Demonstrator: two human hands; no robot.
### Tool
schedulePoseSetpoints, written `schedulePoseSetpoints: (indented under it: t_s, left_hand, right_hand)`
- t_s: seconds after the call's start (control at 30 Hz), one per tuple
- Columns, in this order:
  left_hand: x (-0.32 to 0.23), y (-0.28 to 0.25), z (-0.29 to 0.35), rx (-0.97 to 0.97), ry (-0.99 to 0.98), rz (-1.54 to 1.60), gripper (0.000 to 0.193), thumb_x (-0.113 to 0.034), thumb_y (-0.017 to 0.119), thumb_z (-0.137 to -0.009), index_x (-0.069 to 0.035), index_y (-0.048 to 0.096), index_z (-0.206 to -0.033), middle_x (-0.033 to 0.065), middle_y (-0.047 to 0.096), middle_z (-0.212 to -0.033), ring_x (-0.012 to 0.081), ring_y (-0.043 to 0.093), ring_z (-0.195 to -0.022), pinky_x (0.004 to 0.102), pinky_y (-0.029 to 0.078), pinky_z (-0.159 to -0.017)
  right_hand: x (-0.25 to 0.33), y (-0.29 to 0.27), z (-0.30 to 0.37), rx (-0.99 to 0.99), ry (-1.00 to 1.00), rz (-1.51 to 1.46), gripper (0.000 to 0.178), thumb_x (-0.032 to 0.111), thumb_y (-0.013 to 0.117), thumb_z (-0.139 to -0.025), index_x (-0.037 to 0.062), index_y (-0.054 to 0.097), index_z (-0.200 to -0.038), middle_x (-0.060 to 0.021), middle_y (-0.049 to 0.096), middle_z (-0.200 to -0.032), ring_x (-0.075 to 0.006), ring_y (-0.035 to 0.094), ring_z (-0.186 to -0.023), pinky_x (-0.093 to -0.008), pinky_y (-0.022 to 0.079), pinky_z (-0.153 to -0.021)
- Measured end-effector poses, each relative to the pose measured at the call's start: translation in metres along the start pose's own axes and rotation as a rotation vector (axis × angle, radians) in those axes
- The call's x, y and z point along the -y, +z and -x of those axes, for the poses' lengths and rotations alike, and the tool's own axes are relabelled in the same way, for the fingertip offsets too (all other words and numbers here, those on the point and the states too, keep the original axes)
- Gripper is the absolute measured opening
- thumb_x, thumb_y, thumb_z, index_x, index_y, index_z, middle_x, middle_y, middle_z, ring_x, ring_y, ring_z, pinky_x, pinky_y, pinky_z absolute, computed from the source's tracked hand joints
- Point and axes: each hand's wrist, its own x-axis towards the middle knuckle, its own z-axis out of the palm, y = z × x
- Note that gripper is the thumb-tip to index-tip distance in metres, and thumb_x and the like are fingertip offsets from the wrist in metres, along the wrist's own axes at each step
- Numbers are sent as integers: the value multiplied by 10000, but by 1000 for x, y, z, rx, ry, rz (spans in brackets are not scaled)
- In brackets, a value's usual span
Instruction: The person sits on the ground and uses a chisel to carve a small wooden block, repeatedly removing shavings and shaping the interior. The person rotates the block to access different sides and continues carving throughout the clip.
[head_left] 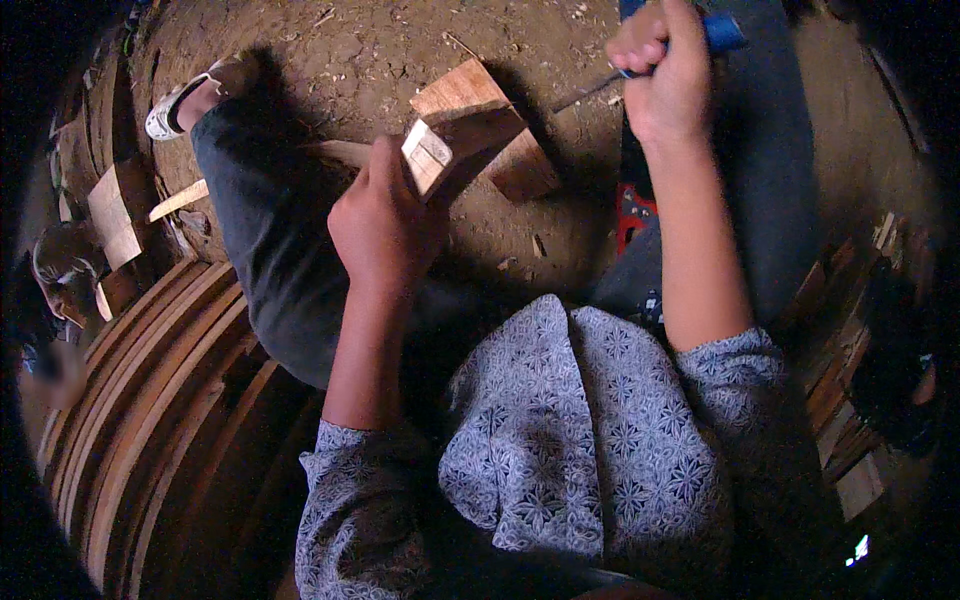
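My left hand [385, 215] is closed around a carved wooden piece [428, 160], whose pale, cut end shows past the fingers. Just beyond it on the dirt floor rests a wooden block [465, 90], with another wooden part [525, 165] slanting off to its right; whether these are one piece I cannot tell. Raised at the upper right, my right hand [665, 80] grips a blue-handled tool [724, 36] with a thin dark shaft. The shaft points down and left toward the block, and its tip is apart from the wood. Its exact kind I cannot make out.
Long wooden strips [140, 400] lie stacked at the lower left. A flat wood board [117, 215] and a pale stick [178, 200] are beside my left leg [265, 220]. More wood pieces [840, 360] lie at the right. Small shavings dot the dirt floor [370, 60].
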Motion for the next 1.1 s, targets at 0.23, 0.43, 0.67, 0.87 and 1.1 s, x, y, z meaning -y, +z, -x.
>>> schedulePoseSetpoints:
  t_s: [0.23, 0.43, 0.67, 0.87, 1.1]
  left_hand:
    - [9, 34, 12, 73, 78, -266, 225, -278, 582, -860, -98, 448, -876, 162, 642, -746, 380, 637, -632, 473, 503, -524]
    - [2, 31, 6, 177, 95, -317, 303, -322, 571, -878, -61, 419, -901, 192, 638, -739, 394, 641, -636, 483, 512, -536]
    - [-2, 29, 9, 345, 34, -334, 352, -327, 558, -876, -32, 381, -951, 239, 634, -737, 412, 645, -630, 493, 530, -543]
    - [-15, 19, 16, 390, 46, -251, 382, -301, 567, -860, 6, 372, -978, 253, 637, -739, 420, 651, -646, 495, 536, -546]
    - [-17, 26, 32, 407, -2, -168, 422, -281, 594, -828, 35, 357, -976, 272, 622, -679, 437, 633, -595, 502, 524, -517]
  right_hand:
    - [-15, 29, 21, 93, -67, 418, 453, 345, 535, -970, 122, 385, -605, 30, 350, -517, -79, 322, -449, -299, 270, -466]
    - [21, 62, 30, 34, -380, 433, 430, 261, 614, -930, 74, 419, -595, 38, 453, -544, -81, 403, -468, -275, 276, -471]
    - [-84, 40, 16, 157, -426, 739, 548, 452, 528, -939, 84, 405, -552, -46, 405, -431, -197, 429, -350, -337, 356, -405]
    - [-54, 41, 11, 104, -67, 183, 446, 313, 597, -931, 88, 407, -595, -9, 335, -446, -157, 345, -371, -330, 293, -434]
    - [-11, 78, 20, 304, -201, 176, 383, 261, 651, -866, 89, 493, -562, 55, 445, -487, -70, 412, -442, -283, 329, -445]
